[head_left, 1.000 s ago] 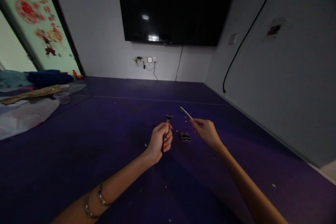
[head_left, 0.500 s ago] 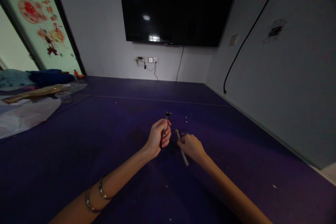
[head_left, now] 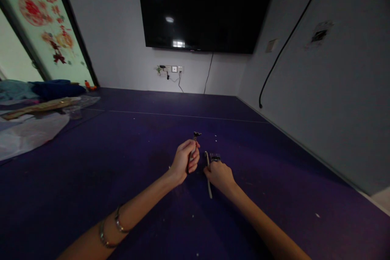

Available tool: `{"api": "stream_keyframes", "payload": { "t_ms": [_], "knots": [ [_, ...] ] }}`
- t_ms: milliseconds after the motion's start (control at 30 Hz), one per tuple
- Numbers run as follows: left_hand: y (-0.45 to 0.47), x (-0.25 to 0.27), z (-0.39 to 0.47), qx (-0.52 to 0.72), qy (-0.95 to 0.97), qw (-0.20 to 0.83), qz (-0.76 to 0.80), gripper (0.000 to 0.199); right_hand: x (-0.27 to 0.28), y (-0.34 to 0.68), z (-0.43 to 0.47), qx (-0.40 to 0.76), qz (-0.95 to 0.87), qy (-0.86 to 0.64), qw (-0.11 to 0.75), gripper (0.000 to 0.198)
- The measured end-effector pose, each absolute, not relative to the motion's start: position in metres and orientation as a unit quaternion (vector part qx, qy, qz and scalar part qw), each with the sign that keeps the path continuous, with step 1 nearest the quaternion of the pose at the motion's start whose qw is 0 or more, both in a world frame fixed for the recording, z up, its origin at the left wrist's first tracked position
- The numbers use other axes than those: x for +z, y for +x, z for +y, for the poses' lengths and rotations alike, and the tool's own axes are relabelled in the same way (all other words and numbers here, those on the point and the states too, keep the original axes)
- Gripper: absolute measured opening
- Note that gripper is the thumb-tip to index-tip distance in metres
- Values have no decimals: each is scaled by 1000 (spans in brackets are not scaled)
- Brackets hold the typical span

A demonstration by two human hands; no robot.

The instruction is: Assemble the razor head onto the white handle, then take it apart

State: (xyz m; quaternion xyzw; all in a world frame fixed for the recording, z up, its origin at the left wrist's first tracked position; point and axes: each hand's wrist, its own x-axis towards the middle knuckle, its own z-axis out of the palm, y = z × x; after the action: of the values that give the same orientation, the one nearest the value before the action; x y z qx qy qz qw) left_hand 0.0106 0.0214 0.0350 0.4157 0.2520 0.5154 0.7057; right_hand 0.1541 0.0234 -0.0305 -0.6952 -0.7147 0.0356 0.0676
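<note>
My left hand (head_left: 184, 160) is closed in a fist around the handle of a small tool (head_left: 196, 134), whose dark, metallic, T-shaped head sticks up above the thumb. My right hand (head_left: 219, 174) is closed, palm down, just to the right. Through its thumb side runs a slender pale stick (head_left: 209, 190), pointing away from me with a small bent tip. Beyond the right knuckles shows a small dark and clear rectangular piece (head_left: 215, 157); whether it is gripped or only touched is hidden. The two hands are apart, over a purple surface (head_left: 146, 142).
White plastic sheeting (head_left: 33, 134), a long brownish piece (head_left: 39, 107) and dark blue cloth (head_left: 57, 88) lie at the left. A small orange object (head_left: 89, 86) stands by the door. Above hangs a television (head_left: 210, 8); a black cable (head_left: 283, 46) runs down the right wall.
The pale stick has turned more upright in my right hand, which has shifted slightly nearer and left. The dark rectangular piece shows more clearly. My left hand has barely moved.
</note>
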Motion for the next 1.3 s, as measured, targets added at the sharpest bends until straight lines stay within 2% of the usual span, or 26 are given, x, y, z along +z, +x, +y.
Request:
{"api": "stream_keyframes", "payload": {
  "t_ms": [200, 400, 667, 833, 1133, 1300],
  "knots": [
    [11, 32, 21, 503, 423, 710, 251, 15, -22, 172, 36, 30, -706, -701, 90, 47],
    [13, 21, 27, 490, 468, 694, 245, 19, -18, 216, 57, 24, -728, -669, 147, 29],
    [16, -1, 37, 499, 539, 627, 258, 16, -31, 227, 64, 77, -781, -604, 137, 31],
    [15, -7, 41, 480, 547, 636, 255, 19, -33, 225, 64, 76, -784, -603, 128, 29],
    [14, -4, 40, 472, 530, 662, 242, 19, -35, 222, 62, 59, -768, -618, 160, 19],
    [15, -3, 40, 486, 525, 652, 252, 19, -31, 222, 65, 66, -762, -603, 228, 18]
  ]
}}
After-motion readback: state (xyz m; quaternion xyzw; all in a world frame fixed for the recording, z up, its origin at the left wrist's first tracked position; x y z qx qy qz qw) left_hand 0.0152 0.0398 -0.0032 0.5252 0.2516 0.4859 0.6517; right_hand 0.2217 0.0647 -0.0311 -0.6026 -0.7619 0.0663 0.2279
